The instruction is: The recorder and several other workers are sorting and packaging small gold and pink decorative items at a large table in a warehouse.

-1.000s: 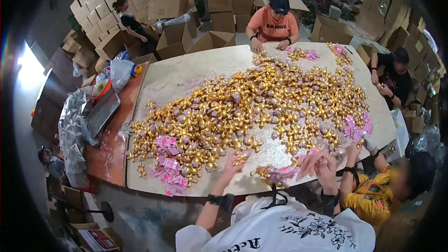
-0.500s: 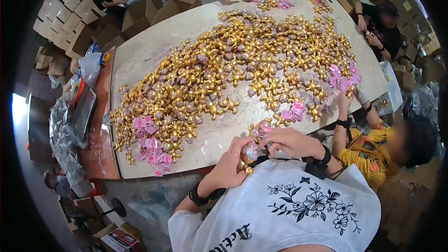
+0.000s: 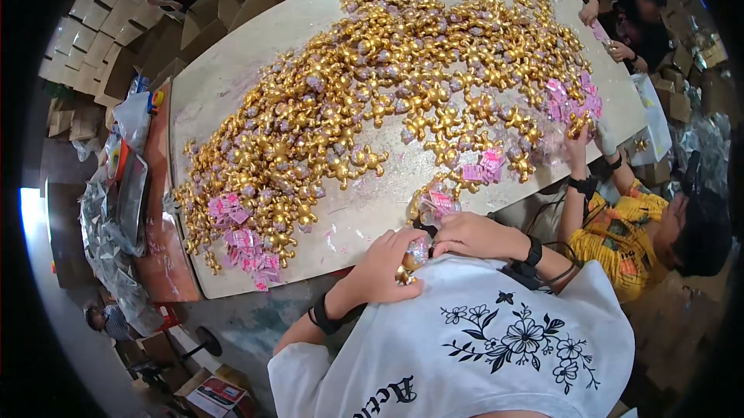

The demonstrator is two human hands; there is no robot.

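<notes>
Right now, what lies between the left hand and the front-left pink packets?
In the head view: mostly pale tabletop with small pink scraps, plus golden figures beside the pink packets.

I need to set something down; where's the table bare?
The table's far left, between open cartons and gold figures; near edge, between pink packets and left hand, despite scraps. Figures crowd the middle.

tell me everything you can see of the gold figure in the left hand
The gold figure looks shiny, rounded and metallic, perhaps coated plastic, with a round, glittery, silvery-lilac part facing up. The left hand grips it at the near side of the table, covering much of it, so its full shape is hidden. The right hand is close beside it; contact is unclear.
</notes>
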